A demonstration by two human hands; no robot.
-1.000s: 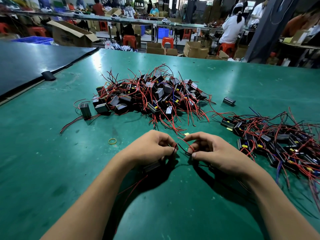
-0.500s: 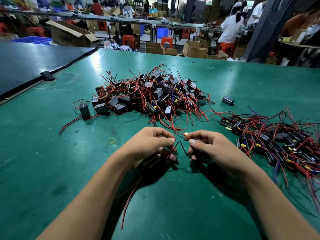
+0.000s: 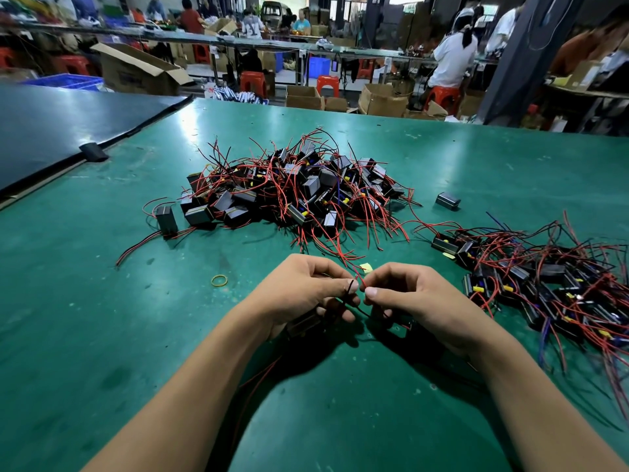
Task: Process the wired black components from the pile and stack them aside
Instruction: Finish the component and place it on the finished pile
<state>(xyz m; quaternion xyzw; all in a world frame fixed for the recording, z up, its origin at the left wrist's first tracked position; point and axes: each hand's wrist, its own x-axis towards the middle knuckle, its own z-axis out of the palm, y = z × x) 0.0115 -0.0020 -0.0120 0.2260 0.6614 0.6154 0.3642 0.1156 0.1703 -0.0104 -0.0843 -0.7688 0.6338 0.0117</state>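
Your left hand (image 3: 299, 294) and right hand (image 3: 418, 301) have drawn closer, thumbs nearly meeting now. Green table (image 3: 102, 335) shows open surface on your left, up to the dark board (image 3: 51, 131). Big pile (image 3: 299, 192) ahead, stack (image 3: 544, 284) just right. Open cardboard box (image 3: 136, 73) beyond, contents hidden. Left fingers curl round a black component (image 3: 303, 323); both thumbs pinch its wire (image 3: 349, 291). Rubber band (image 3: 219, 280) lies left.

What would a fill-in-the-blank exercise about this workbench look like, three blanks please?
The left hand and right hand pinch wires above a ____ table.
A yellow rubber band lies on the ____ hand's side.
The second pile of components sits to the ____ of the centre pile.
Missing words: green; left; right.
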